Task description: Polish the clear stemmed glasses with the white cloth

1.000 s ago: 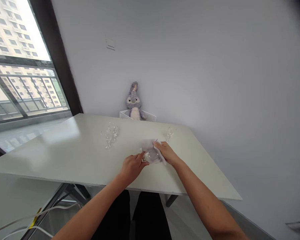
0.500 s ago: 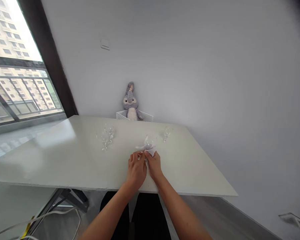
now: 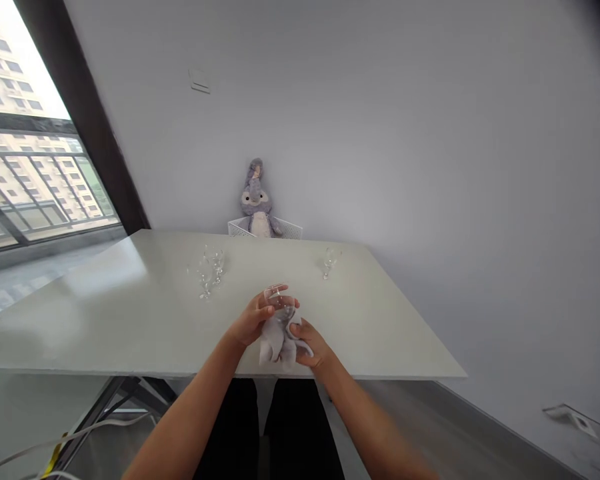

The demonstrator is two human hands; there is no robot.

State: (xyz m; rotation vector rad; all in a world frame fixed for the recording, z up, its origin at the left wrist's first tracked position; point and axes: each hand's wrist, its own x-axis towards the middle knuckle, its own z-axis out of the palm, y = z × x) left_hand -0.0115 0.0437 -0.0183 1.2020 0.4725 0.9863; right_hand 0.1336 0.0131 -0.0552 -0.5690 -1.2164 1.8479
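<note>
My left hand (image 3: 253, 319) is closed around the bowl of a clear stemmed glass (image 3: 279, 301), its fingers showing through the far side. The glass is held up near the table's front edge, tilted, its rim pointing away from me. My right hand (image 3: 310, 341) grips a pale grey cloth (image 3: 274, 339) bunched around the lower part of the glass. The cloth hangs in folds below and hides the stem and foot.
Several clear stemmed glasses (image 3: 206, 275) stand close together on the white table (image 3: 130, 313), left of my hands. One more glass (image 3: 329, 263) stands at the back right. A plush toy (image 3: 259, 203) sits in a white basket (image 3: 291, 229) against the wall.
The glass and cloth have come nearer to me. My left hand has shifted from the cloth area up to the glass bowl, and the cloth now hangs down below it.
</note>
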